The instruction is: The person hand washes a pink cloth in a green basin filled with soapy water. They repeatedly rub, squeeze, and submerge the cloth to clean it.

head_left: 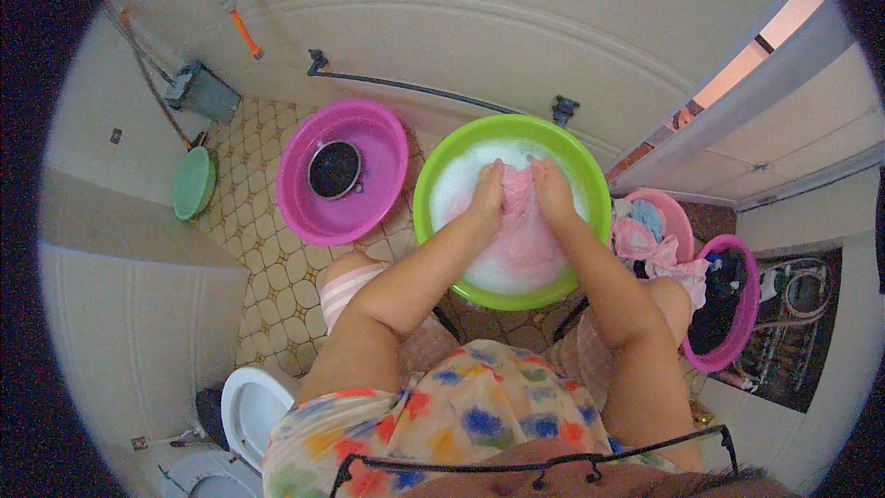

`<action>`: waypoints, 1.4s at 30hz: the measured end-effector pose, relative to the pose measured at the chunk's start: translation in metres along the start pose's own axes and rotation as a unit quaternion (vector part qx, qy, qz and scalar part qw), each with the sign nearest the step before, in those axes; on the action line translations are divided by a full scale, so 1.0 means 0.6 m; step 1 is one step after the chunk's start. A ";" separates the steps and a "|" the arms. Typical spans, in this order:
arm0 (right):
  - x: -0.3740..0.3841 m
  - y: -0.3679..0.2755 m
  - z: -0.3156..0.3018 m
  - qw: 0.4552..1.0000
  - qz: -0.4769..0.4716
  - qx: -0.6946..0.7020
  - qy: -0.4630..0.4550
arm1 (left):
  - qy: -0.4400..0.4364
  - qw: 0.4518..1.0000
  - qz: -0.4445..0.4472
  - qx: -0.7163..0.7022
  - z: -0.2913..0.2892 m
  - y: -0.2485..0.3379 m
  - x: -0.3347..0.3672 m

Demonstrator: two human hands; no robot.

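Observation:
A green basin (426,244) full of white suds stands in front of me, between my knees. Pink wet cloth (524,235) lies in the suds, part of it lifted between my hands. My left hand (489,189) is closed on the cloth's left side. On the other side, my right hand (552,188) grips the same cloth, a short gap from the left. Foam hides the cloth's lower edges, and its exact kind cannot be made out.
At left, a magenta basin (293,198) holds a dark round lid-like piece (335,170). On the right are a pink basin (680,221) of clothes and a magenta-rimmed basin (749,300) of dark laundry. A toilet (249,415) stands lower left; a pipe (415,88) runs along the wall.

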State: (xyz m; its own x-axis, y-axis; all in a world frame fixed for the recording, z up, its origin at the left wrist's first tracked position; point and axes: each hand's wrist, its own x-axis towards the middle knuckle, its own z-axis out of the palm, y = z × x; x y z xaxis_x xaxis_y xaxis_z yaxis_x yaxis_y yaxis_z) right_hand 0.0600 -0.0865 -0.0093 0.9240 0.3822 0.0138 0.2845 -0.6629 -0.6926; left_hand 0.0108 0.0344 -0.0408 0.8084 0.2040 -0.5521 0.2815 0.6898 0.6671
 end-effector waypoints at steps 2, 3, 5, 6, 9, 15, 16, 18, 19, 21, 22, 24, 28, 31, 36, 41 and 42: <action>-0.007 0.011 0.002 0.998 0.018 0.059 -0.015 | 0.019 0.998 0.053 0.039 0.021 0.016 -0.017; -0.013 0.018 0.007 0.997 0.022 0.056 -0.052 | 0.010 0.998 0.049 0.032 0.012 0.009 -0.003; -0.015 0.010 0.009 0.989 0.004 0.049 -0.143 | 0.000 0.999 0.049 0.015 -0.031 -0.011 0.040; -0.012 0.004 0.007 0.980 -0.013 0.043 -0.195 | 0.005 0.999 0.045 -0.002 -0.046 -0.019 0.058; -0.007 0.039 0.039 0.994 0.036 0.024 -0.103 | -0.005 0.998 0.048 -0.037 -0.070 -0.038 0.096; -0.017 0.009 0.056 0.990 0.065 0.116 -0.043 | -0.074 0.989 -0.063 -0.113 -0.016 -0.017 0.036; -0.024 -0.010 0.060 0.995 0.025 0.086 -0.048 | -0.078 0.990 -0.075 -0.091 -0.016 -0.010 0.025; -0.046 -0.033 0.066 0.991 -0.104 0.071 0.047 | -0.116 0.983 -0.116 -0.086 -0.021 -0.005 0.024; -0.059 -0.044 0.069 0.979 -0.169 0.065 0.092 | -0.145 0.974 -0.141 -0.103 -0.030 -0.005 0.034; -0.084 -0.077 0.051 0.973 -0.204 0.089 0.054 | -0.191 0.963 -0.149 -0.120 -0.039 -0.006 0.037; -0.090 -0.087 0.041 0.970 -0.220 0.100 0.037 | -0.210 0.961 -0.132 -0.119 -0.038 -0.009 0.027; -0.092 -0.082 0.032 0.966 -0.255 0.026 0.006 | -0.223 0.959 -0.141 -0.105 -0.015 -0.002 -0.003; -0.074 -0.082 0.015 0.981 -0.137 -0.107 -0.083 | -0.175 0.967 -0.153 -0.102 0.023 0.020 -0.055; -0.031 -0.073 -0.013 0.975 -0.024 -0.174 -0.136 | -0.130 0.977 -0.107 -0.131 0.037 0.010 -0.056; -0.024 -0.017 -0.020 0.995 0.022 0.093 -0.023 | -0.085 0.991 -0.106 0.006 0.054 0.058 -0.091; -0.001 0.002 -0.037 0.960 0.048 0.274 -0.028 | -0.209 0.953 0.048 0.214 0.011 0.074 -0.069; 0.003 0.012 -0.041 0.956 0.047 0.288 -0.043 | -0.247 0.924 0.036 0.290 0.009 0.081 -0.073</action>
State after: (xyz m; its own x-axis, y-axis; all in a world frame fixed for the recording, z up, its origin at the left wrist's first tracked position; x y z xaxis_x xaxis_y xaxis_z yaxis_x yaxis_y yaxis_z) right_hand 0.0699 -0.1064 0.0036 0.9071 0.4064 -0.1094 -0.0084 -0.2424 -0.9701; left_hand -0.0081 0.0555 0.0183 0.9329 -0.2058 -0.2957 0.3314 0.1686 0.9283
